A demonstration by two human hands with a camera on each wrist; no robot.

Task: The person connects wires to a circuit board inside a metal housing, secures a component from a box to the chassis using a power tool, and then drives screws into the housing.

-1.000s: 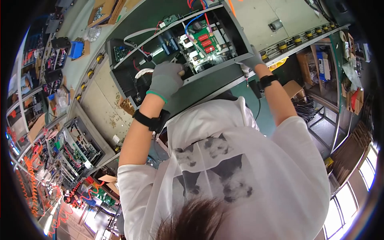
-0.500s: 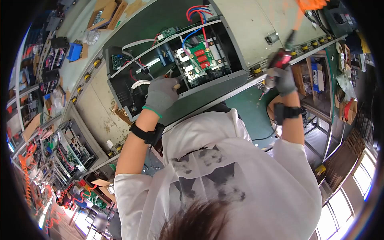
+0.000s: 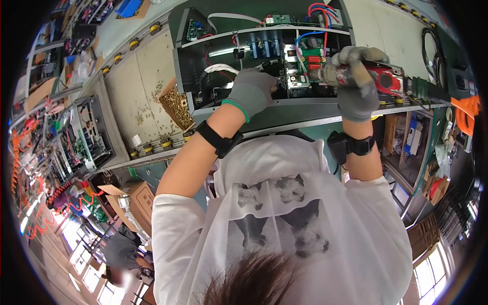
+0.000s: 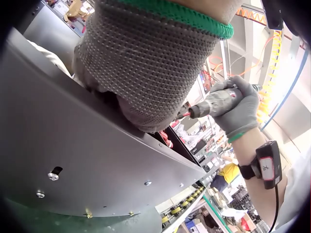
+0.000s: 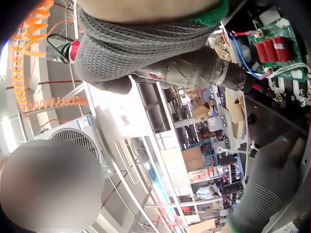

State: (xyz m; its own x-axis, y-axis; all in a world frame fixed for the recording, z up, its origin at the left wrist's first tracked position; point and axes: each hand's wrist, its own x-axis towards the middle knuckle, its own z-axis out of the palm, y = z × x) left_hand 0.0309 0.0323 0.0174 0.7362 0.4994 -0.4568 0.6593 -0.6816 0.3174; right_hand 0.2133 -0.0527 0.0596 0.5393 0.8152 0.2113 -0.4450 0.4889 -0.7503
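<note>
A dark metal case (image 3: 315, 101) with its top uncovered lies in front of me, holding wiring and a green circuit board (image 3: 310, 44) with red components. My right hand (image 3: 358, 101), in a grey glove, grips a power screwdriver (image 3: 389, 80) with an orange hose behind it. In the right wrist view the screwdriver's bit (image 5: 272, 96) points down at metal terminals beside the board. My gloved left hand (image 3: 251, 91) reaches over the case's near wall, left of the board. Its fingertips are inside the case; I cannot tell whether they hold anything.
Left of the case, an open cardboard box (image 3: 178, 105) full of small brass-coloured hardware sits on the bench, with loose pieces scattered about. Yellow-black rollers (image 3: 147, 149) run along the bench edge. Another person (image 3: 122, 249) is at the lower left. Black cable (image 3: 432, 56) lies at right.
My right hand went from the case's right end out to the screwdriver, gripped it, and brought it over the circuit board. My left hand has stayed at the near wall while the view shifted.
</note>
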